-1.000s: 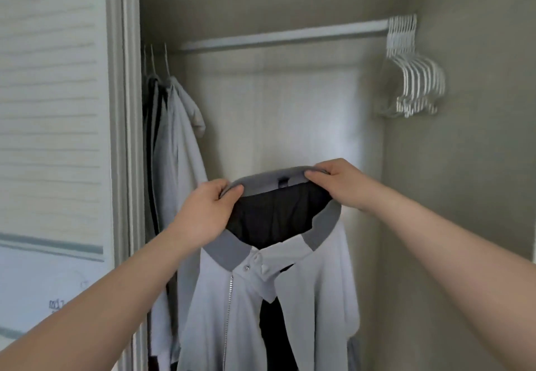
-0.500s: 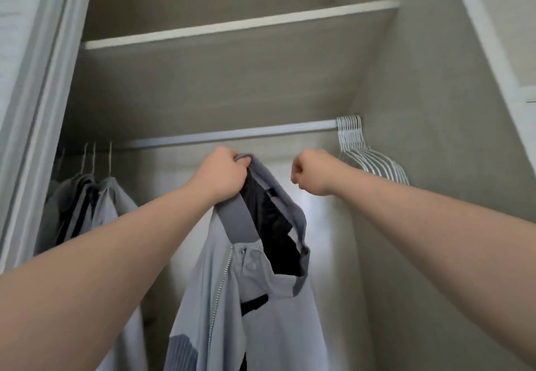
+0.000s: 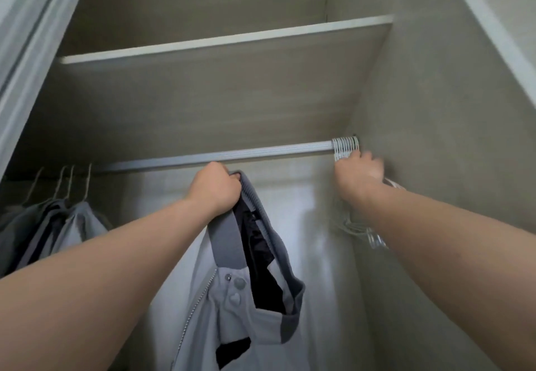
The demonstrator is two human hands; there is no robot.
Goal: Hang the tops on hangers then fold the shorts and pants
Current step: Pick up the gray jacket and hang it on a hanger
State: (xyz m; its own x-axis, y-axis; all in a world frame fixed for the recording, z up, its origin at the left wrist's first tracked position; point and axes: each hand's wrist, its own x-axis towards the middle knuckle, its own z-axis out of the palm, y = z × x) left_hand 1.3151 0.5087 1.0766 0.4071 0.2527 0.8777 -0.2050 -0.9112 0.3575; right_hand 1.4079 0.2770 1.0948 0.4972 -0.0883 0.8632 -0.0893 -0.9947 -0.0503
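A light grey zip jacket [image 3: 240, 312] with a darker grey collar and black lining hangs from my left hand [image 3: 216, 186], which grips the collar just below the closet rod [image 3: 232, 156]. My right hand [image 3: 358, 169] is at the bunch of white hangers [image 3: 345, 147] hooked on the rod's right end. Its fingers are blurred and touch the hooks; whether they grip one I cannot tell. More of the hangers' white frames [image 3: 359, 230] show under my right forearm.
Several garments [image 3: 58, 222] hang on wire hangers at the rod's left end. A shelf [image 3: 226, 43] runs above the rod. The closet's right wall [image 3: 449, 167] is close to my right hand. The door frame [image 3: 26, 51] stands at the left.
My right hand let go of the collar and moved right to the white hangers. My left hand raised the jacket up near the rod. The view tilted upward.
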